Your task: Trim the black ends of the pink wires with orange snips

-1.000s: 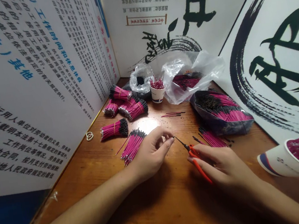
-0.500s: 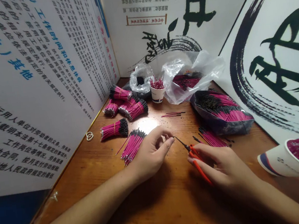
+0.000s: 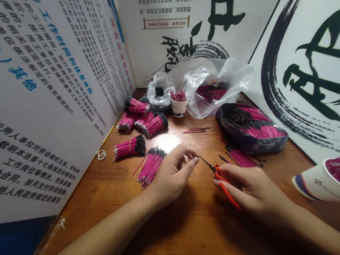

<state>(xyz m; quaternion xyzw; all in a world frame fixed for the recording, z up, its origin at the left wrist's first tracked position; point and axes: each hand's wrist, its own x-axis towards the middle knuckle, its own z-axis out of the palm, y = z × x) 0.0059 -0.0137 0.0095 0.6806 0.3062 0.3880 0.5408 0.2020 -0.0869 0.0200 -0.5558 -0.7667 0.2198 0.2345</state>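
Observation:
My right hand (image 3: 253, 185) is closed around the orange handles of a small pair of scissors (image 3: 222, 179). Their thin dark blades point up and left, the tip close to the fingertips of my left hand (image 3: 175, 168). My left thumb and forefinger are pinched together; what they hold is too small and covered to name. Beside my left wrist lies a loose pile of pink wires with black ends (image 3: 151, 166). Just beyond my right hand, more pink wires (image 3: 241, 155) rest on the wooden table (image 3: 184, 234).
Rubber-banded wire bundles (image 3: 129, 147) sit at the left. Behind are a paper cup of wires (image 3: 180, 108) and a clear plastic bag (image 3: 198, 103). A dark bag of wires (image 3: 258, 145) and a tilted cup (image 3: 317, 183) stand right. Printed panels (image 3: 159, 24) enclose the table.

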